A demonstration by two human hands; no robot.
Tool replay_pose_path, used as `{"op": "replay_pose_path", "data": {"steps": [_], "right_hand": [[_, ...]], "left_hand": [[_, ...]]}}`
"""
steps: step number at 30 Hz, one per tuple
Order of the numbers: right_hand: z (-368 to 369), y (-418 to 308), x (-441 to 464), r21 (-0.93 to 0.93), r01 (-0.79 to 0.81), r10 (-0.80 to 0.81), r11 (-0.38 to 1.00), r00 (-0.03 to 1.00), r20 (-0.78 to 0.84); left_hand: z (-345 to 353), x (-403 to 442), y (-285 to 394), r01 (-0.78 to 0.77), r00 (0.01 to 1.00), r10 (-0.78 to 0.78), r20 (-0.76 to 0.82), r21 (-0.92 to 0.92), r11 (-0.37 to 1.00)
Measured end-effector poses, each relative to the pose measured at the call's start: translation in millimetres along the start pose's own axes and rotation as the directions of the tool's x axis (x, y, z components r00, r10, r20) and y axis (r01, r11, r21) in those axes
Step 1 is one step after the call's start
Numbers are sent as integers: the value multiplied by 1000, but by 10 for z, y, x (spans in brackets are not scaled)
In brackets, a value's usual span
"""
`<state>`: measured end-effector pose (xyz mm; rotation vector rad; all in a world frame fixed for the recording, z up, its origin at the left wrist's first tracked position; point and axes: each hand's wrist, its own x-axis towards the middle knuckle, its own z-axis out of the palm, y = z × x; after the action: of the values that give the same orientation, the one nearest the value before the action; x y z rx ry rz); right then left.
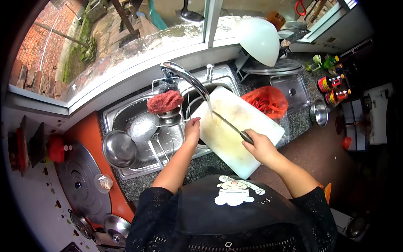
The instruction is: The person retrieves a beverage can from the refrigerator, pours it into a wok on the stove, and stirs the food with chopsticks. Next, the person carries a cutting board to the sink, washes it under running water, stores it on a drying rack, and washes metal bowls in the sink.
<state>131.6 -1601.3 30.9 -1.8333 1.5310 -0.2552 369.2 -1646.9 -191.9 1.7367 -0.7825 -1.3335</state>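
A white cutting board (228,147) with yellowish stains lies slanted across the right sink basin and the counter's front edge. My right hand (261,147) is closed around the black handle of a kitchen knife (228,123), whose blade lies over the board. At the board's left edge, my left hand (192,129) is closed on the rim, its fingertips partly hidden. Above the blade tip, a chrome faucet (187,75) lets a thin stream of water down onto the board.
Left of the board, the steel sink (145,161) holds a strainer ladle (143,127) and a metal bowl (119,148). A reddish cloth (165,102) rests on a wire rack. Red chillies fill a bag (268,103) at right, near sauce bottles (330,83) and a small steel bowl (319,113).
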Motion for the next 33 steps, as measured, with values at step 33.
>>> {"op": "replay_pose_path", "data": {"steps": [33], "right_hand": [[-766,745,-966,916,-148,53,373,989,138]], "left_hand": [[242,-892,-582,-224,970,201,138,175,959]]}}
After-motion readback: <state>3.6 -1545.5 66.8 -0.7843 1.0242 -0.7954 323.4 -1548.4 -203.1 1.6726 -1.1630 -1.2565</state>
